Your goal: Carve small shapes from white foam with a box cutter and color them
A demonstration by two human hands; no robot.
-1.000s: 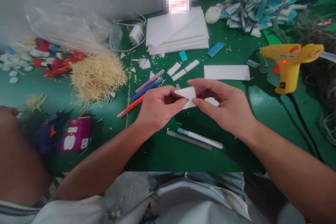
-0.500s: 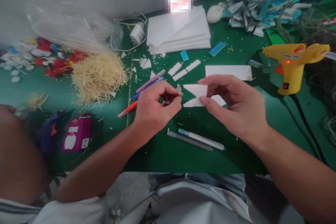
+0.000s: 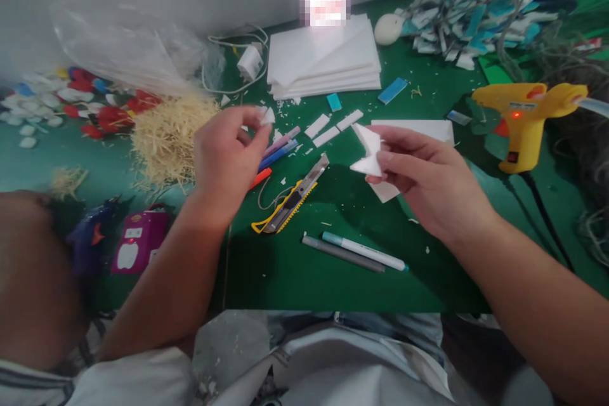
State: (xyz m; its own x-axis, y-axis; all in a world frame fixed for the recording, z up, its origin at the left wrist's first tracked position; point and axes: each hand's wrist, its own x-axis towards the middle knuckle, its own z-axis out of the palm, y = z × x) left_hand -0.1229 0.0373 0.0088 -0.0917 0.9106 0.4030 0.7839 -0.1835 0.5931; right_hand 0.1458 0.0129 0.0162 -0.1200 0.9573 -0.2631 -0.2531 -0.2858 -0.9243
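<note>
The left hand [image 3: 223, 162] had moved leftward to the straw pile [image 3: 164, 139], uncovering the cutter [image 3: 291, 205] on the counter [image 3: 285, 285]; its thumb and forefinger nearly met at a white scrap [image 3: 269, 117], whether gripping it I couldn't tell. The right hand [image 3: 428, 184] pinched the notched white piece [image 3: 373, 165] above the counter, between cutter and glue gun [image 3: 528, 139].

- Left hand [image 3: 226, 155]: thumb and index finger curl toward each other, wrist below the fingertips.
- Right hand [image 3: 428, 184]: thumb pinches toward the fingers, fingertips facing left.
- Left forearm [image 3: 171, 285], right forearm [image 3: 537, 292]: bare, sloping outward behind the fingers.
</note>
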